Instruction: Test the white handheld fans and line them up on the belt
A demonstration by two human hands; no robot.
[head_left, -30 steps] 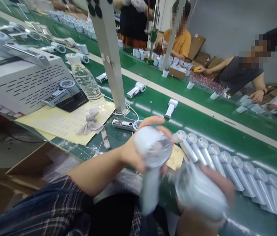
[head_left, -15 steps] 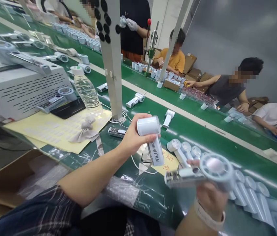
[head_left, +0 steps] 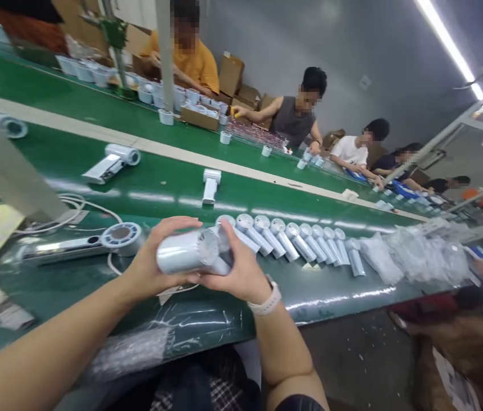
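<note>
My left hand (head_left: 149,268) is closed round the white cylindrical head of a handheld fan (head_left: 184,253), thumb above and fingers below. My right hand (head_left: 244,267) closes on the same fan from the other side, at the handle end, which its fingers largely hide. Both hands hold the fan above the bench. Left of them lies another handheld fan (head_left: 124,237), its round grille facing up. Just beyond my right hand, a slanted row of several white fans (head_left: 278,234) lies side by side.
Two fans, one silver-sided (head_left: 111,162) and one white (head_left: 211,185), lie on the green belt (head_left: 164,200). Clear plastic bags (head_left: 417,254) are heaped at the right. A grey post (head_left: 10,154) and white cable (head_left: 70,202) are at left. Co-workers sit across the line.
The view has swung right. My right hand has come in to meet my left at the fan. The grille-up fan my right hand held before no longer shows in it.
</note>
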